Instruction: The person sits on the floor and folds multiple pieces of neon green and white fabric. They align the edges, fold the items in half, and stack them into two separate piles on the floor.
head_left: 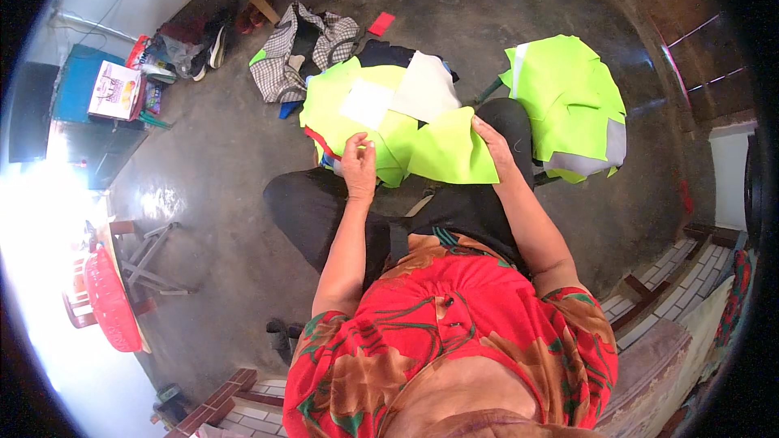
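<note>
Closest to me is my red patterned top [438,300], then my dark trousers [300,207], knees bent outward. My right hand [495,144] has the right edge of a yellow-green cloth piece [453,148] between thumb and fingers, the fingers fairly straight; the piece spreads leftward above my lap, overlapping the near right side of a cloth pile [333,85]. My left hand [358,164] is at that pile's near edge, fingers half curled and thumb close to them — I cannot tell whether it grips anything. Just left of it runs a red strip [323,144]. A white piece [367,105] and a pale piece [425,88] lie on the pile. To the right, beside my knee, sits a second pile [560,101] of yellow-green cloth with a grey patch [616,139]. Farther off — past the first pile — lie a checked cloth [276,65] and a small red piece [381,24] on the floor [203,154].
</note>
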`<state>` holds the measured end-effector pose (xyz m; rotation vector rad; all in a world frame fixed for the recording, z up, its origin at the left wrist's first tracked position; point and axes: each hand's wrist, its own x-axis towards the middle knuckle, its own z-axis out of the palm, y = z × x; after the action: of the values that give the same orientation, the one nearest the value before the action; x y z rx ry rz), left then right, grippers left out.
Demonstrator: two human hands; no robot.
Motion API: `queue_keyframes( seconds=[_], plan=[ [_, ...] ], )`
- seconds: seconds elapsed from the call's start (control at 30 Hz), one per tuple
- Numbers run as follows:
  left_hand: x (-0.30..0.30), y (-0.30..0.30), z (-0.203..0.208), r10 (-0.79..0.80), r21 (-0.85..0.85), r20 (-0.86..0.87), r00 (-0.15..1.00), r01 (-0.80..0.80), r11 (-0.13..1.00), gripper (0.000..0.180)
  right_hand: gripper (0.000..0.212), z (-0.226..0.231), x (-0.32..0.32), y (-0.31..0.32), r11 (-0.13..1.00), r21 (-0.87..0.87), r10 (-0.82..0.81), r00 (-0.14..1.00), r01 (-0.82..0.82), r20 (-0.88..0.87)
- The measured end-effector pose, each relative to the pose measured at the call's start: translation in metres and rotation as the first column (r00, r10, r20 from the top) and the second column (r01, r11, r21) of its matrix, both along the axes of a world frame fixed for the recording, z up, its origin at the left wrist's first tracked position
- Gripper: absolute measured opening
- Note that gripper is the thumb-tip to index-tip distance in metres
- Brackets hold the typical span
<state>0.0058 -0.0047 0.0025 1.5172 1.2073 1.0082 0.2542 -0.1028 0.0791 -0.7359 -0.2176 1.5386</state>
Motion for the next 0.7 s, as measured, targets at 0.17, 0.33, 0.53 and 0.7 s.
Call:
queue_keyframes(
  seconds=[0.17, 0.33, 0.53, 0.7],
  plan=[
    [0.049, -0.018, 0.045, -0.326, -0.203, 0.285, 0.901, 0.389, 0.898, 0.044, 0.034, -0.022, 0.004, 0.003, 0.999, -0.016, 0.043, 0.999, -0.043, 0.001],
    [0.079, -0.025, 0.056, -0.39, -0.326, 0.348, 0.852, 0.5, 0.802, 0.049, 0.031, -0.022, 0.004, 0.002, 0.997, -0.072, 0.032, 0.999, -0.031, 0.016],
    [0.084, -0.004, 0.063, -0.204, -0.345, 0.347, 0.915, 0.327, 0.88, 0.031, 0.028, -0.021, 0.002, 0.007, 0.997, 0.076, -0.032, 0.999, 0.03, 0.015],
    [0.085, 0.051, 0.066, -0.128, -0.277, 0.395, 0.91, 0.251, 0.928, 0.036, 0.035, -0.023, 0.003, 0.006, 0.999, -0.008, -0.043, 0.998, 0.044, 0.04]
  ],
)
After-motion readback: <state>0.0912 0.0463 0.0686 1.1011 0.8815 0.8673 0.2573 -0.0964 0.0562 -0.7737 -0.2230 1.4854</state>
